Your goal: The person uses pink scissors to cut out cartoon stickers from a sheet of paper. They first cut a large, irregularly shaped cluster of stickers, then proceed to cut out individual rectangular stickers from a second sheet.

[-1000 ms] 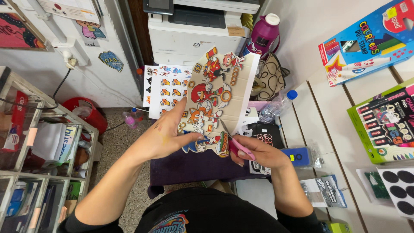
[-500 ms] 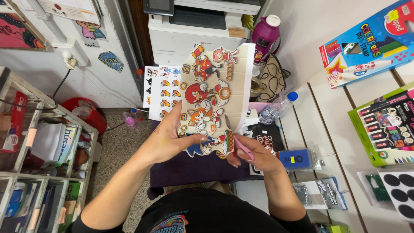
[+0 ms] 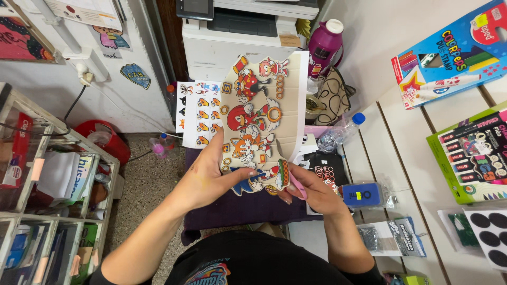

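Sticker sheet (image 3: 259, 116) with cartoon characters is getting held up over the purple cloth (image 3: 237, 206), in front of the printer (image 3: 237, 31). Left hand (image 3: 211, 177) is pinching its lower edge, right hand (image 3: 311, 192) is gripping pink scissors (image 3: 297, 186) at its bottom.

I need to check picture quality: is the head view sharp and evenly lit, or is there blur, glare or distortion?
Head view: the printed sheet and both hands, left and right, look sharp; lighting is soft and even, with no strong shadows; no obvious glare on the sheet; the wide lens bends the shelves at the left edge.
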